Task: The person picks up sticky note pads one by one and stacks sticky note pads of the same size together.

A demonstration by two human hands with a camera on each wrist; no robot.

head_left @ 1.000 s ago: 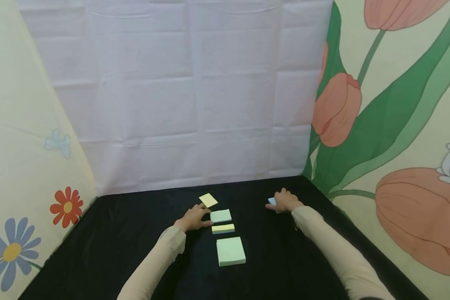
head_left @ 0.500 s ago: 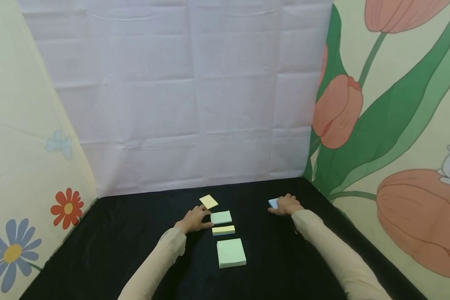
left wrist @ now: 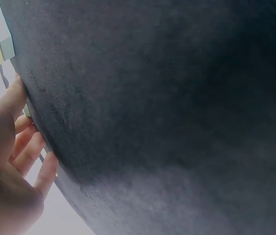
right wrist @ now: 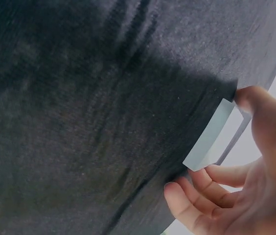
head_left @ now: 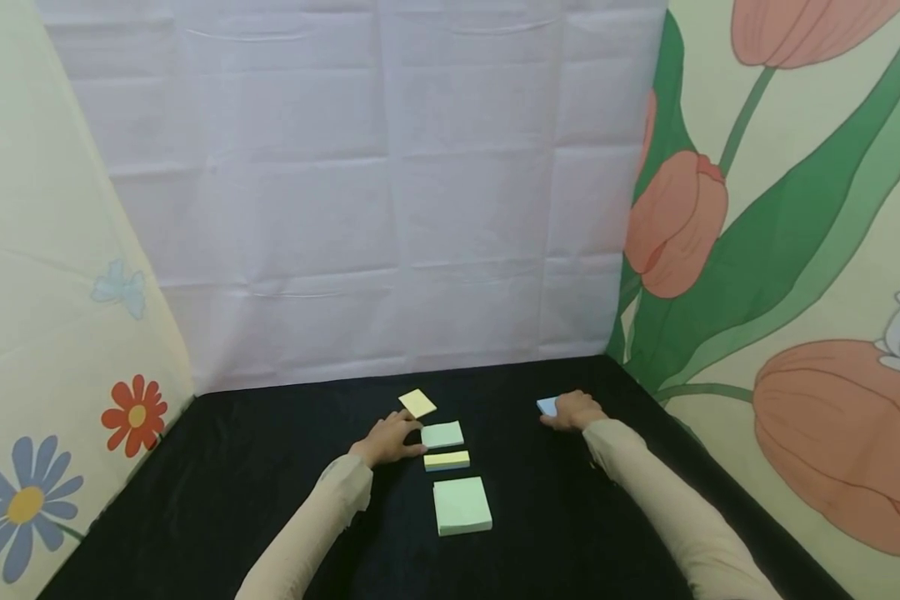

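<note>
Gripping blue pad [head_left: 547,406] with right hand [head_left: 574,411], thumb and curled fingers at its edges; left hand [head_left: 385,440] relaxed, fingertips touching pale green pad [head_left: 442,434].

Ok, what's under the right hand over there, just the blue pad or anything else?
Only the blue sticky-note pad shows under the right hand, lying on the black tablecloth. The fingers and thumb grip its edges. The hand covers most of the pad, so anything beneath the palm is hidden.

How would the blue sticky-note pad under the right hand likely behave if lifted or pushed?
The blue sticky-note pad looks thin and flat, so probably light and unlikely to roll or tip. On the black cloth it would likely drag rather than slide freely. The right hand holds its edges; loose sheets might flex.
</note>
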